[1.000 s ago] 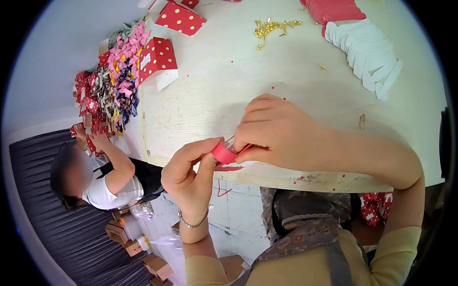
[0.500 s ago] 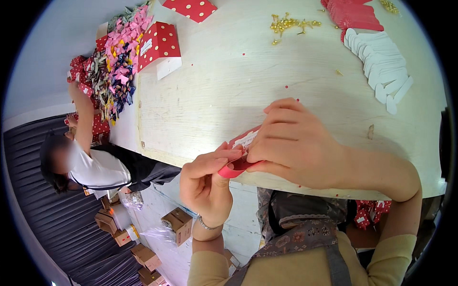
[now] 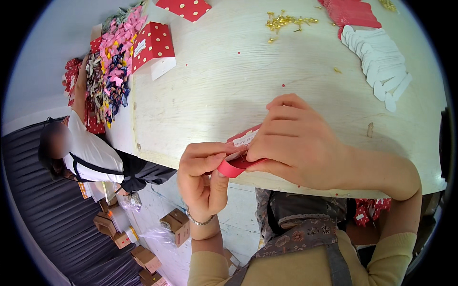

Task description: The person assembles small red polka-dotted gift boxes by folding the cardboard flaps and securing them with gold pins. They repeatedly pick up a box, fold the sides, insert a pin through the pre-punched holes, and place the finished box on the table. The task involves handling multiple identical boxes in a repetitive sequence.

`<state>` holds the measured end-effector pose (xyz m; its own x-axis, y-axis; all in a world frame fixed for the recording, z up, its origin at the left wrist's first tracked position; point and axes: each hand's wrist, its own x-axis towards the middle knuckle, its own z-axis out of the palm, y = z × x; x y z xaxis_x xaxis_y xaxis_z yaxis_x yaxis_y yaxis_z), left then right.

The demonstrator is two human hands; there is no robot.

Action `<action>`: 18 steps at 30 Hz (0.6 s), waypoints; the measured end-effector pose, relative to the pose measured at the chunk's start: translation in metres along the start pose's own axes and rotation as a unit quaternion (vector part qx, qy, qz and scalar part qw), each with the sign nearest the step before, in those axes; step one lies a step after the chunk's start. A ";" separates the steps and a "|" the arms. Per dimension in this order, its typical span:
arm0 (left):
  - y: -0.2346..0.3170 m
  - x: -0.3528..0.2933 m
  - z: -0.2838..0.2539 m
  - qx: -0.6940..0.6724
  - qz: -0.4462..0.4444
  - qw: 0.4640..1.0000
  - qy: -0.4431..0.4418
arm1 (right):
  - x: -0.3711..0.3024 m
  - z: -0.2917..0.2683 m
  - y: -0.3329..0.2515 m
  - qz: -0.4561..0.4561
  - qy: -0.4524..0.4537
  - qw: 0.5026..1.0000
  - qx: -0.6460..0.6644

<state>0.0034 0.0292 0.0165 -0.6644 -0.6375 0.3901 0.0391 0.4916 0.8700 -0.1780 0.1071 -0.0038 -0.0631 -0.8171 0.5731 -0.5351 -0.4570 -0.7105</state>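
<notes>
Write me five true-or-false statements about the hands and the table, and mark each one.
1. The left hand and right hand both touch the curled red piece. True.
2. The left wrist is bare. False: it wears a bracelet.
3. White strips lie overlapping toward the right side of the table. True.
4. The right hand rests on the white strips. False: it is at the curled red piece.
5. The co-worker wears a white top. True.

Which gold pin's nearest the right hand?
The lone gold pin left of the white cards; the others lie farther from the right hand.
</notes>
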 end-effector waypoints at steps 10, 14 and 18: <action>0.001 -0.005 0.004 -0.034 -0.028 0.998 0.037 | 0.001 -0.001 -0.003 0.044 0.021 0.998 0.040; 0.003 -0.002 0.006 -0.083 -0.069 0.993 0.040 | -0.001 0.001 -0.001 0.028 0.035 0.998 0.040; 0.002 -0.004 0.006 -0.079 -0.062 0.994 0.042 | -0.001 0.004 0.000 0.024 0.045 0.998 0.043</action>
<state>0.0020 0.0361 0.0149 -0.6074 -0.7375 0.2951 0.0821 0.3112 0.9468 -0.1745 0.1067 -0.0057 -0.1640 -0.8052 0.5699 -0.4554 -0.4507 -0.7678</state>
